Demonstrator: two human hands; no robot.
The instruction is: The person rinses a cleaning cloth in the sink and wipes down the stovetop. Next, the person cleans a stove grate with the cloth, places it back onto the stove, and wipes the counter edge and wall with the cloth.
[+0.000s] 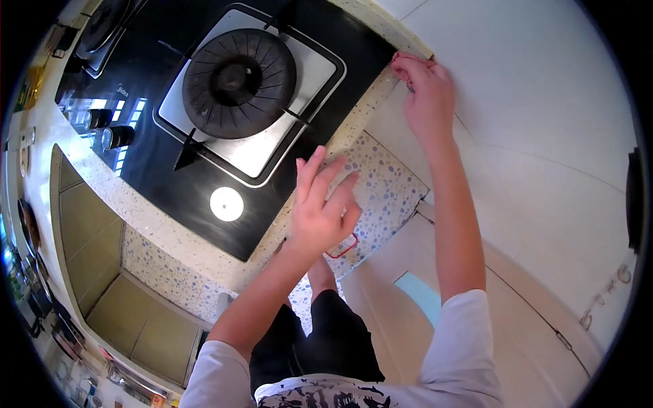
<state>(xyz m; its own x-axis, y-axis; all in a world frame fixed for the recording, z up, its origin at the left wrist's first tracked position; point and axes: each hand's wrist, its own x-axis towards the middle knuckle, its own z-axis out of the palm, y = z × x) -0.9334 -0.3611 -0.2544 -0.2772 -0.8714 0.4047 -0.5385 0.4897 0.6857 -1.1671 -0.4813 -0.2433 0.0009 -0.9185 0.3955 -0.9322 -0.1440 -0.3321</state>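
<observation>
My left hand (323, 200) is raised above the front edge of the counter, fingers apart, with nothing in it. Below it on the left, a round white disc (226, 204) lies on the black glass cooktop (146, 166). My right hand (425, 85) is at the corner where the counter edge meets the tiled wall. Its fingers are curled around something small and dark, mostly hidden by the hand. A gas burner (238, 83) with a black round top sits on a steel plate (262, 153), between and beyond my hands.
Tiled wall (544, 88) rises on the right. Two black knobs (109, 129) stand on the cooktop's left part. A second burner (105, 27) is at the upper left. Lower cabinets (102, 238) are at the left, and speckled floor (384, 183) shows beneath my hands.
</observation>
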